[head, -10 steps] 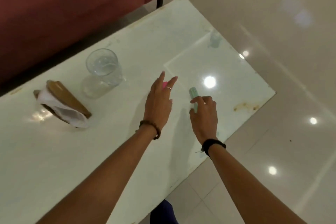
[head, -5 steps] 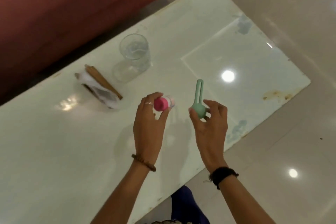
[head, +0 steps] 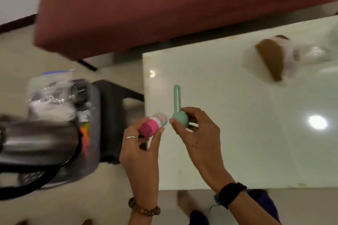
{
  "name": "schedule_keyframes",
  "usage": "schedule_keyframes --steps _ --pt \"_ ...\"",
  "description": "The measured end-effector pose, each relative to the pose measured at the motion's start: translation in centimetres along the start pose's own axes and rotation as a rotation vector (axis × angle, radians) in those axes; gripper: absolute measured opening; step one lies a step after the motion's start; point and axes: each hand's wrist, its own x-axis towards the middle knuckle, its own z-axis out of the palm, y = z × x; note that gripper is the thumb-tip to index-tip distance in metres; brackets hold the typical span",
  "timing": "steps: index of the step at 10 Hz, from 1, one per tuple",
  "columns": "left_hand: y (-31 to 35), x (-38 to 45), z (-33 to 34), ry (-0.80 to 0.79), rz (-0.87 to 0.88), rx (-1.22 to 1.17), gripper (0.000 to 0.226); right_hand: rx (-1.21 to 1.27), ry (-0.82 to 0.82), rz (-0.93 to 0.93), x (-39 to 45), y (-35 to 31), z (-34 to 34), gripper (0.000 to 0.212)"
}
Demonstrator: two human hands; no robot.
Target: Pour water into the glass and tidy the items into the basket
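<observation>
My left hand [head: 141,149] grips a small white bottle with a pink cap [head: 153,126], held above the table's left edge. Beside it my right hand [head: 198,134] pinches the round end of a mint-green tool [head: 178,109], its looped handle pointing up. At the left, on a dark stool, stands a grey basket [head: 93,115] filled with plastic-wrapped items. A metal kettle with a black handle [head: 36,142] lies blurred in front of it. The glass [head: 318,53] is a blur at the table's far right.
A wooden napkin holder with white napkins [head: 274,58] stands on the white glossy table [head: 237,133]. A dark red sofa [head: 146,5] runs along the back. My foot [head: 184,202] shows on the tiled floor below the table edge.
My view has swung left, bringing the basket and kettle into sight. Both hands lifted their items off the table and carried them left to its edge.
</observation>
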Motion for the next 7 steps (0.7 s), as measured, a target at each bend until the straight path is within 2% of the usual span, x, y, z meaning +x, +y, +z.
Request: schedule_keyframes --steps 1,2,3,4,5,6,7 --pt "-5.3 2.8 -7.8 0.131 0.029 0.133 0.038 -0.12 -0.16 -0.104 -1.2 -2.5 9.1 0.024" --pt "-10.8 4.7 -13.1 0.197 -0.087 0.181 0.036 -0.265 -0.251 -0.22 -1.4 -3.5 16.8 0.028" --pt "-15.6 6.1 -15.9 0.157 -0.104 0.314 0.031 -0.378 -0.302 -0.341 -0.9 -3.0 22.9 0.032" --pt "-19.7 7.3 -16.8 0.054 -0.175 0.356 0.026 -0.667 -0.34 -0.481 -0.5 -1.1 27.4 0.037" --pt "-22.4 8.2 -16.4 -0.046 -0.237 0.405 0.021 -0.963 -0.365 -0.563 0.0 0.9 29.7 0.043" --pt "-23.3 9.3 -16.5 -0.095 -0.262 0.47 0.024 -1.099 -0.405 -0.608 0.0 1.8 30.4 0.041" --pt "-23.6 8.7 -16.4 -0.114 -0.198 0.58 0.041 -1.108 -0.396 -0.647 0.0 2.2 30.2 0.042"
